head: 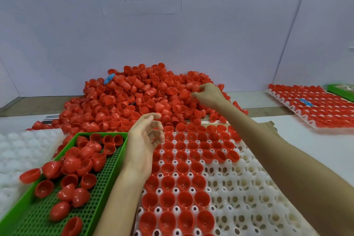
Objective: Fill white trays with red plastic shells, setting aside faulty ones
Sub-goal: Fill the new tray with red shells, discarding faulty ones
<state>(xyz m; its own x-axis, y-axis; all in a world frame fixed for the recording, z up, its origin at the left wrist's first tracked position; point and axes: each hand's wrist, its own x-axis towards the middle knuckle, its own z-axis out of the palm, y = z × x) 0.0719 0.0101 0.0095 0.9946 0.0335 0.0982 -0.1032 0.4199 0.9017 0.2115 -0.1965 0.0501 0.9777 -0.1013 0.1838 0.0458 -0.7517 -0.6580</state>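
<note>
Far left there's a stack of empty trays [17, 151], bumpy white, nothing in them. Next to it sits a green basket [107, 184] with loose shells [76, 165] scattered inside, a couple hanging over its left rim. The left hand [142, 145] hovers over the seam between the basket and the tray [239, 197], fingers loosely curled, and honestly can't tell if it's holding anything. The tray has shells seated open side up in its left and far cells, while the near right cells are bare. Behind all that is a big pile [134, 97] against the wall. The right hand [206, 94] is at the pile's right edge, fingers and thumb curled round a shell [195, 90]. Far right is a full tray [316, 109].
</note>
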